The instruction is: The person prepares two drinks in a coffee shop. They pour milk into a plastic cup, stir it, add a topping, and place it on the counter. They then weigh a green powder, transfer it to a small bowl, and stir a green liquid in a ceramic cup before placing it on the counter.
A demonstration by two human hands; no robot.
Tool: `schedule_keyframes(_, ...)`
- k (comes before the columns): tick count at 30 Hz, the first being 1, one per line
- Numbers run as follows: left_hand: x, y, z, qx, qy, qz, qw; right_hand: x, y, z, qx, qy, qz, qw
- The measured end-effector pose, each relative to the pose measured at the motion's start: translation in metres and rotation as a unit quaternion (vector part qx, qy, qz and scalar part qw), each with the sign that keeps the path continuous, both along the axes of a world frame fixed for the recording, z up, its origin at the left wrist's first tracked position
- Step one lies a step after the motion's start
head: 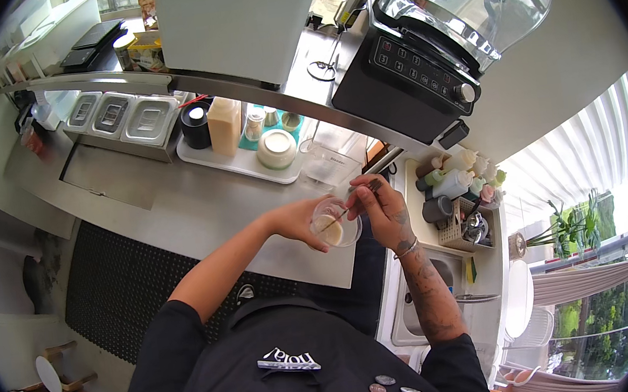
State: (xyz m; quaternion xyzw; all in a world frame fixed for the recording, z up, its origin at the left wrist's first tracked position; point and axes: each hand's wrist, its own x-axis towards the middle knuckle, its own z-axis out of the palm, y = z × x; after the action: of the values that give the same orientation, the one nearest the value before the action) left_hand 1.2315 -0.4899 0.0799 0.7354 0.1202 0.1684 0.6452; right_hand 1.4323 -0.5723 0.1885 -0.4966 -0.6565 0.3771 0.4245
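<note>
My left hand [301, 225] wraps the side of a clear cup [354, 231], tilted so that I look into its mouth. A pale cream-coloured liquid [330, 232] lies in the bottom of the cup. My right hand [380, 206] grips the handle of a thin metal stirring utensil [341, 216], probably a spoon. Its shaft reaches down into the cup, and its tip is hidden in the liquid. Both hands are above the front right part of the stainless steel counter [215, 198]. Just beyond them stands a clear plastic pitcher [329, 165] bearing writing.
A white tray [193, 154] carries a bottle of beige liquid [225, 127], an upturned white bowl [276, 148] and a black canister [196, 127]. Lidded steel pans [148, 121] stand left. A blender [410, 69] overhangs from the shelf. Right are squeeze bottles [455, 183] and a sink [408, 307].
</note>
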Motion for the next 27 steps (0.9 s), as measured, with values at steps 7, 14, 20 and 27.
schedule_keyframes(7, 0.002, 0.000, -0.001, -0.015, 0.008, -0.010, 1.000, -0.004, -0.001, 0.005, 0.011, -0.007, -0.009, 1.000)
schedule_keyframes(14, 0.002, 0.000, -0.002, 0.001, 0.020, -0.015, 1.000, -0.004, -0.004, 0.006, -0.016, 0.017, 0.032, 0.999)
schedule_keyframes(20, 0.004, -0.001, -0.004, 0.032, 0.024, 0.004, 0.999, -0.003, -0.007, 0.008, -0.042, -0.051, -0.008, 0.998)
schedule_keyframes(27, 0.006, -0.003, -0.004, 0.011, 0.011, -0.005, 1.000, -0.001, -0.010, 0.008, -0.027, -0.025, 0.014, 0.999)
